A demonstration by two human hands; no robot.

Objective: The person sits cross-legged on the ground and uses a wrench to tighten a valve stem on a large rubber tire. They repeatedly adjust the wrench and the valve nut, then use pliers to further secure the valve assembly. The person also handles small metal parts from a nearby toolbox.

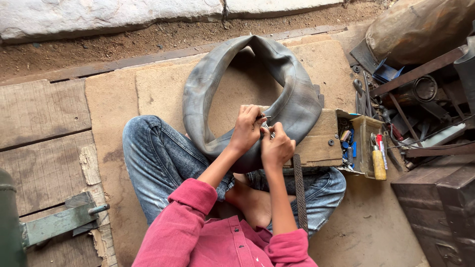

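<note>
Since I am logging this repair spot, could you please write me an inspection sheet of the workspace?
Surface: worn boards and matting on sandy ground.
Job's things: grey inner tube draped over a wooden block; small metal piece at its valve.
Clutter: open box of small parts, yellow-handled tool, file, scrap metal.
Grips: left hand and right hand pinch at the valve.
Cables: nothing seen.
Surroundings: stone kerb.

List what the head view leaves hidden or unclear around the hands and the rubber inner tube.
- Small metal piece at the inner tube: too small, mostly covered by the left hand and right hand.
- Open toolbox contents: too small and jumbled.
- Green metal object: cut off by left edge.
</note>
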